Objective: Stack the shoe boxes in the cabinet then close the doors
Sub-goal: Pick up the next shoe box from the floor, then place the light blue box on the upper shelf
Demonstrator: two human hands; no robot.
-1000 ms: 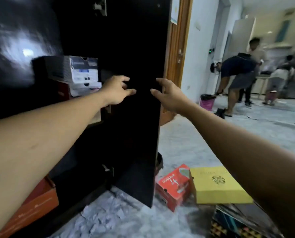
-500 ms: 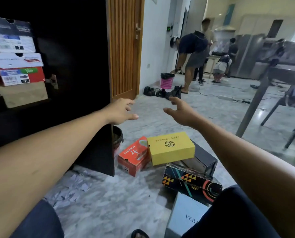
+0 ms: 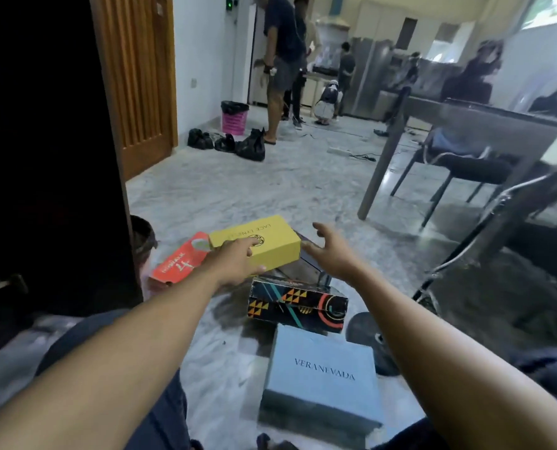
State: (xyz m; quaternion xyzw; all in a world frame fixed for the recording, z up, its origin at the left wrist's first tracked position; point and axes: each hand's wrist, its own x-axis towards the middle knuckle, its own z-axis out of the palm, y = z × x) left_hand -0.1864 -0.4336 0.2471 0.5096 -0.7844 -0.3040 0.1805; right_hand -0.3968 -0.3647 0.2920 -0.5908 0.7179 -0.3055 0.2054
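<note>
the hands had left the cabinet [image 3: 50,157] and dropped to the floor pile. the yellow box [image 3: 264,237] lay there just beside the red box [image 3: 178,263]. the left hand [image 3: 238,263] touched its near side. the right hand [image 3: 332,251] was spread just off its end. neither gripped yet, so this box was likely next to be stacked.

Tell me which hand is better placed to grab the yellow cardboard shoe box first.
Left. The left hand lies on the near corner of the yellow cardboard shoe box, fingers over its lid; the right hand hovers open beside its right end, not touching.
</note>
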